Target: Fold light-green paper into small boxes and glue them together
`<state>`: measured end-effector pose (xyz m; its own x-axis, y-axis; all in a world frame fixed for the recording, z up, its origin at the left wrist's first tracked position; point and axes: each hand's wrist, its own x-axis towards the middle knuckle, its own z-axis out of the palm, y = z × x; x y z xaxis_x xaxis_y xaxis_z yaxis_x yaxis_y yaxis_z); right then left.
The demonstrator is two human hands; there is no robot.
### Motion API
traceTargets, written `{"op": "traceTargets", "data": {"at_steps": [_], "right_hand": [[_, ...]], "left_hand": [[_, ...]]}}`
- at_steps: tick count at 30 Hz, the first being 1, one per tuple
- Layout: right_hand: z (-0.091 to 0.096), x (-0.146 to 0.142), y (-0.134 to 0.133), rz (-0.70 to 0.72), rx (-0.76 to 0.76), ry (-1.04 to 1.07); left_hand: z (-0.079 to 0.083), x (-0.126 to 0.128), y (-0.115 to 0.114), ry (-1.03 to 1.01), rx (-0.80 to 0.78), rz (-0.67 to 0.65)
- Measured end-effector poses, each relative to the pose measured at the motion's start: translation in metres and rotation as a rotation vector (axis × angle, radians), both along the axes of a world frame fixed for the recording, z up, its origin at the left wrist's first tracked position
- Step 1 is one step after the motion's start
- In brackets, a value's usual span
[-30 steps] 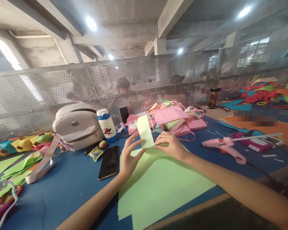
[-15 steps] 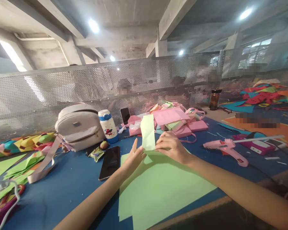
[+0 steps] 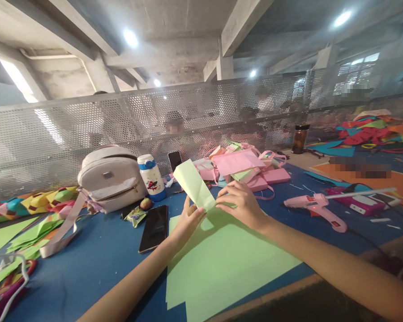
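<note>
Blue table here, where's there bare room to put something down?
Widest: the left of the blue table, between backpack strap and flat phone. Smaller: between right forearm and pink glue gun. Crowded: the back, with backpack, bottle and pink paper.

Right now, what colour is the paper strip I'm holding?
The paper strip is pale green, clearest in the head view.

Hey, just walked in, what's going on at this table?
A person's left hand pinches a small green paper piece by its lower end, above large green sheets. The right hand is at its lower right corner, maybe touching. A pink glue gun lies to the right, a black phone to the left.
</note>
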<state>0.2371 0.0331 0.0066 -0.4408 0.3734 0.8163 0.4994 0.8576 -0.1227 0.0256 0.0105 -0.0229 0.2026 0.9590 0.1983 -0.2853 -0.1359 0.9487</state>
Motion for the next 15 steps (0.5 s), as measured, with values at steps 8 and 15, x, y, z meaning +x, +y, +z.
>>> {"op": "traceTargets", "data": {"at_steps": [8, 15], "right_hand": [[-0.0037, -0.0027, 0.005, 0.063, -0.21, 0.081], [-0.0057, -0.0061, 0.0067, 0.199, -0.563, 0.196]], "left_hand": [[-0.0078, -0.003, 0.0039, 0.069, 0.061, 0.119], [0.0005, -0.0049, 0.0008, 0.188, 0.218, 0.074]]}}
